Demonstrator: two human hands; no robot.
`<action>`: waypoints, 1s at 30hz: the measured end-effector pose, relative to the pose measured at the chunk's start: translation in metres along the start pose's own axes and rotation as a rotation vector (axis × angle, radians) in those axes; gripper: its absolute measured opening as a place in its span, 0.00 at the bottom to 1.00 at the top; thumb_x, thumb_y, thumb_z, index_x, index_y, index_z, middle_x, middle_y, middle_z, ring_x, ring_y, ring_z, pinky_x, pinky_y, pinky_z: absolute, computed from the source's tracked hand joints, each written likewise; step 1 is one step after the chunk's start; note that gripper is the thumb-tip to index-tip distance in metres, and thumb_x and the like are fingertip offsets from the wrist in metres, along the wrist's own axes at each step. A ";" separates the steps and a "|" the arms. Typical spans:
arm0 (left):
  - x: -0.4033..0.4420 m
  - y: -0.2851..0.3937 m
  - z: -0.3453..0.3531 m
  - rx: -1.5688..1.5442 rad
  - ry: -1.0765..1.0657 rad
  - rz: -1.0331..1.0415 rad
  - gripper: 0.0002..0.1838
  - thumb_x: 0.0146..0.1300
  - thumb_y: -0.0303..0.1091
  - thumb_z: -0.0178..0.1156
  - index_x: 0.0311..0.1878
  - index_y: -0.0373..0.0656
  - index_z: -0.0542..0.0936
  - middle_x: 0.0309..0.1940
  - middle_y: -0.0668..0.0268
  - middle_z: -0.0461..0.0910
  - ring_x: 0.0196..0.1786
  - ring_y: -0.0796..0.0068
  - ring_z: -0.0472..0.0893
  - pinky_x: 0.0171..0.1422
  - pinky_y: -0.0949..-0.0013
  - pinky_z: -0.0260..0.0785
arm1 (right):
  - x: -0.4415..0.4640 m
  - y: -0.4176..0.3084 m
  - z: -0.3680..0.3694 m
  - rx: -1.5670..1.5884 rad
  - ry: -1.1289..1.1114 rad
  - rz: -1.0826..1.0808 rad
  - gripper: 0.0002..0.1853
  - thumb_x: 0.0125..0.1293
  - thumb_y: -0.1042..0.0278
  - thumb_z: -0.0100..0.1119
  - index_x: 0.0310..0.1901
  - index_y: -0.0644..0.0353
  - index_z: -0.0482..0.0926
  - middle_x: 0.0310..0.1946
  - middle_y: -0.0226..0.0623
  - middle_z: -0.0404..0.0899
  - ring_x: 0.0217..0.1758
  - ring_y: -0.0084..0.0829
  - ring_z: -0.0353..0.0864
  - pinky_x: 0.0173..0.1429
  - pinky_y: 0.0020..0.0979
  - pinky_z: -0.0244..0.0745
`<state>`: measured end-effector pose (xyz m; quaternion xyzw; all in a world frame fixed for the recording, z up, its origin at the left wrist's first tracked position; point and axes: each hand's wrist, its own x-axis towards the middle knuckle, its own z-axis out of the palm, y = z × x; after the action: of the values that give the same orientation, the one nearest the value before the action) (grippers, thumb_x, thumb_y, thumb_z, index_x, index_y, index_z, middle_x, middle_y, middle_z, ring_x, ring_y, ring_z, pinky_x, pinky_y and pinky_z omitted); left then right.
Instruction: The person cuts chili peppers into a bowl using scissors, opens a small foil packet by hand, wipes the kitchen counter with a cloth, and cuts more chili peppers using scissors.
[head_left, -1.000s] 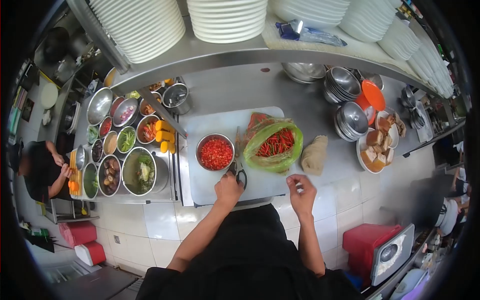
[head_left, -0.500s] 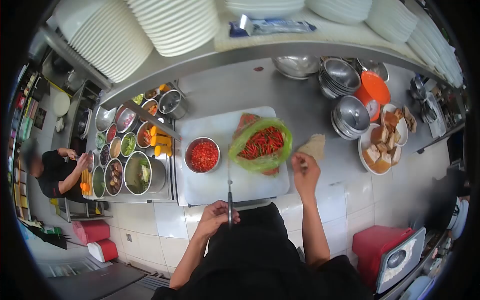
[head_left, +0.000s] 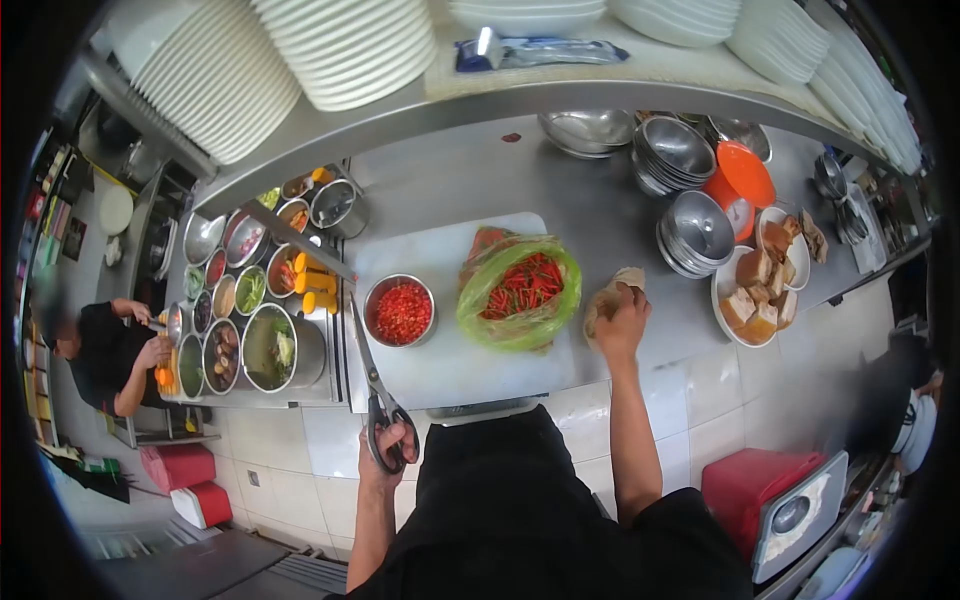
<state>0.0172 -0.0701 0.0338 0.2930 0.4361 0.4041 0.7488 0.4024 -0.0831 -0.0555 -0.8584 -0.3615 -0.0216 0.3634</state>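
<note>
In the head view, my left hand (head_left: 388, 450) is closed around the dark handles of a pair of scissors (head_left: 370, 368). The blades point away from me, left of a steel bowl (head_left: 433, 322) of chopped red chillies (head_left: 401, 312). My right hand (head_left: 622, 325) grips a crumpled beige cloth (head_left: 600, 303) on the steel counter. Between my hands, an open green plastic bag (head_left: 566, 325) full of whole red chillies (head_left: 523, 285) rests on a white cutting board (head_left: 455, 370).
Steel containers of vegetables (head_left: 283, 350) stand at left, near a co-worker (head_left: 110, 350). Stacked steel bowls (head_left: 697, 230), an orange container (head_left: 742, 180) and a white dish of browned chunks (head_left: 745, 338) are at right. A shelf (head_left: 560, 100) with plates overhangs the counter.
My right hand has moved forward onto the cloth and taken hold of it. My left hand has shifted left and down, swinging the scissors to the left side of the chopped-chilli bowl.
</note>
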 end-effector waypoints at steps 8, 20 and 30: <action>0.018 0.000 -0.046 0.200 0.052 0.135 0.12 0.44 0.27 0.64 0.32 0.36 0.73 0.17 0.62 0.73 0.15 0.72 0.73 0.17 0.72 0.63 | 0.001 0.015 0.024 -0.168 0.021 -0.114 0.26 0.53 0.66 0.62 0.53 0.64 0.68 0.54 0.52 0.66 0.56 0.57 0.63 0.62 0.51 0.59; 0.080 -0.038 -0.065 0.143 0.192 0.363 0.14 0.49 0.26 0.64 0.32 0.40 0.67 0.24 0.66 0.76 0.26 0.82 0.74 0.30 0.77 0.67 | 0.131 0.048 0.075 -0.131 -0.465 -0.016 0.32 0.61 0.63 0.55 0.65 0.61 0.55 0.62 0.58 0.59 0.65 0.56 0.60 0.68 0.42 0.57; 0.087 -0.062 -0.045 0.052 0.487 0.483 0.18 0.50 0.35 0.70 0.34 0.35 0.71 0.28 0.63 0.80 0.30 0.77 0.78 0.37 0.74 0.72 | 0.239 -0.025 0.195 -0.143 -0.637 -0.394 0.34 0.67 0.54 0.51 0.68 0.63 0.53 0.67 0.57 0.53 0.70 0.52 0.56 0.71 0.40 0.53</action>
<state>0.0244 -0.0222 -0.0720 0.3018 0.5304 0.6166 0.4974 0.5191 0.1980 -0.1114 -0.7591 -0.6122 0.1516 0.1611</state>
